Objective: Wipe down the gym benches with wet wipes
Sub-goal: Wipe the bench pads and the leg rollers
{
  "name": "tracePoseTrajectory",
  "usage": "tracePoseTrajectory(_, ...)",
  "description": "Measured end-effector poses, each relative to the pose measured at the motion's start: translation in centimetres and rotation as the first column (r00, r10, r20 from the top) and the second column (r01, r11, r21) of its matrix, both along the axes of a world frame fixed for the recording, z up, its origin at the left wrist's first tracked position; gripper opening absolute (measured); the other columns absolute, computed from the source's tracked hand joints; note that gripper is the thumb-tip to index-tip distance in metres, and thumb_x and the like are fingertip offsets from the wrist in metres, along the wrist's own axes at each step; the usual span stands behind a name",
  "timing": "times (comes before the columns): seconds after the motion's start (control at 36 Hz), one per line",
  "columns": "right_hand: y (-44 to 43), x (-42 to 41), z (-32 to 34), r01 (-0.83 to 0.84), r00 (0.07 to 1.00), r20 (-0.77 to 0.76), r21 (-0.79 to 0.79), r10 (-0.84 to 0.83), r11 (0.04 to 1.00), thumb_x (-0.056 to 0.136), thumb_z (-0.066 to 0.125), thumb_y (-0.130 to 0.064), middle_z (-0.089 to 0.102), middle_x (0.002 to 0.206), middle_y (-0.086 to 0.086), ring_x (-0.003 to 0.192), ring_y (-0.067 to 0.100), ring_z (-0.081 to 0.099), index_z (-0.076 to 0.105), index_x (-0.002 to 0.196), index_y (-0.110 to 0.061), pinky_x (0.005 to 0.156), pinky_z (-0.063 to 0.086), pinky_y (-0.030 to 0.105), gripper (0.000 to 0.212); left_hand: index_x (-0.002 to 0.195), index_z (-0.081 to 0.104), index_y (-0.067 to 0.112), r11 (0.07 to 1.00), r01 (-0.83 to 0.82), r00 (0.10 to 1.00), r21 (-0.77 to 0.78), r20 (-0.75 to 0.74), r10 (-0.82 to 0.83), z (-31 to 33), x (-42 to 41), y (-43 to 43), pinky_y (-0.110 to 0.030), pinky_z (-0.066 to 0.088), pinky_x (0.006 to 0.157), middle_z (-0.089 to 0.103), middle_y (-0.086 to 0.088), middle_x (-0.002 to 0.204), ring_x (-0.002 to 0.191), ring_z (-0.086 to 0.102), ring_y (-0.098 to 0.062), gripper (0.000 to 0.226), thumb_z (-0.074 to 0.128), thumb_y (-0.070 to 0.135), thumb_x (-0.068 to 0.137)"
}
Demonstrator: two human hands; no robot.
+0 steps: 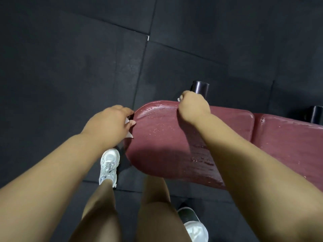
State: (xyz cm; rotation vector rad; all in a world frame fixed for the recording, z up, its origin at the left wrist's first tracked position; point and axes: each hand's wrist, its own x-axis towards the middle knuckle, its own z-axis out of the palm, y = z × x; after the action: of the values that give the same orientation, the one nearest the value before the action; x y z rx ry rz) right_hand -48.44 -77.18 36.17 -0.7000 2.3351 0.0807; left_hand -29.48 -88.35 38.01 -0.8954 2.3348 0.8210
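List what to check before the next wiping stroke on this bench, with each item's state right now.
1. Left hand grips a wipe: ok, white corners show below its fingers.
2. Right hand has a wipe: ok, a white scrap shows in its curled fingers.
3. Both hands on the seat pad: ok, left at its end, right over its far edge.
4. Seat pad wetted: ok, sheen and droplets.
5. Back pad wiped: cannot tell.
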Motion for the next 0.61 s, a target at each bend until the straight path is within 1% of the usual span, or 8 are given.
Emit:
tracePoseTrajectory(0.06,-1.8,1.6,-0.1,-0.033,0.999,0.017,-0.02,0.034,0.999,0.092,0.042,-0.01,0.063,0.113,0.017,0.102,0.036,0.058,0.059,0.106,-0.008,0.076,0.039,0.031,0.022,0.115,0.057,0.028,0.999,0.042,0.998,0.013,0.05,-0.043,0.0,1.7,-0.5,-0.033,0.045,0.078,0.055,0.004,0.111,0.103,0.055,-0.022,0.024,0.047,0.034,0.095)
tracePoseTrajectory(0.17,-4.2,4.3,0.0,-0.145,0.989,0.006,-0.04,0.145,0.989,0.091,0.042,-0.009,0.063,0.112,0.015,0.1,0.034,0.057,0.06,0.106,-0.008,0.073,0.037,0.03,0.023,0.122,0.054,0.027,0.998,0.051,0.993,0.022,0.107,-0.053,-0.2,5.2,-1.4,-0.032,0.047,0.079,0.054,0.005,0.113,0.103,0.055,-0.023,0.028,0.045,0.029,0.095)
tracePoseTrajectory(0.25,-5.2,6.3,0.2,-0.262,0.965,-0.042,-0.038,0.261,0.964,0.091,0.043,-0.011,0.062,0.113,0.015,0.101,0.035,0.057,0.06,0.106,-0.007,0.074,0.038,0.033,0.024,0.124,0.054,0.028,0.999,0.044,0.991,0.03,0.125,-0.048,-0.3,7.3,-2.1,-0.032,0.047,0.08,0.054,0.006,0.115,0.105,0.055,-0.022,0.03,0.044,0.029,0.096)
tracePoseTrajectory(0.31,-5.9,8.0,0.3,-0.373,0.927,-0.068,-0.029,0.37,0.928,0.091,0.045,-0.014,0.062,0.113,0.016,0.103,0.036,0.058,0.061,0.106,-0.006,0.078,0.043,0.035,0.023,0.123,0.054,0.028,0.998,0.046,0.99,0.03,0.134,-0.05,-0.4,8.6,-2.6,-0.031,0.047,0.081,0.054,0.005,0.116,0.106,0.055,-0.022,0.029,0.044,0.03,0.096)
tracePoseTrajectory(0.33,-6.2,9.0,0.4,-0.447,0.892,-0.082,-0.019,0.445,0.894,0.09,0.046,-0.014,0.062,0.114,0.016,0.104,0.036,0.058,0.061,0.106,-0.006,0.081,0.044,0.035,0.024,0.122,0.055,0.028,0.998,0.048,0.989,0.027,0.136,-0.051,-0.4,9.2,-2.9,-0.031,0.047,0.081,0.054,0.005,0.117,0.106,0.055,-0.022,0.028,0.045,0.03,0.096)
tracePoseTrajectory(0.39,-6.7,11.2,0.3,-0.605,0.791,-0.108,0.011,0.602,0.796,0.087,0.048,-0.015,0.062,0.116,0.015,0.106,0.033,0.058,0.061,0.108,-0.008,0.084,0.043,0.034,0.026,0.121,0.055,0.028,0.999,0.05,0.99,0.02,0.134,-0.052,-0.5,10.3,-3.5,-0.031,0.047,0.08,0.054,0.006,0.116,0.105,0.055,-0.021,0.027,0.045,0.031,0.096)
tracePoseTrajectory(0.44,-6.7,13.0,-0.1,-0.715,0.691,-0.112,0.037,0.714,0.698,0.087,0.047,-0.014,0.061,0.116,0.012,0.107,0.03,0.057,0.061,0.109,-0.01,0.086,0.04,0.033,0.027,0.122,0.054,0.028,0.999,0.051,0.99,0.019,0.128,-0.053,-0.5,11.2,-4.1,-0.033,0.048,0.081,0.053,0.007,0.115,0.104,0.055,-0.021,0.028,0.045,0.031,0.096)
tracePoseTrajectory(0.61,-5.0,16.7,-0.7,-0.855,0.491,-0.08,0.146,0.868,0.497,0.091,0.039,-0.012,0.058,0.116,0.011,0.109,0.028,0.05,0.059,0.112,-0.009,0.098,0.029,0.038,0.03,0.12,0.055,0.027,0.997,0.082,0.992,0.01,0.093,-0.082,-0.6,12.8,-5.4,-0.034,0.047,0.079,0.054,0.005,0.113,0.102,0.055,-0.022,0.027,0.046,0.029,0.095)
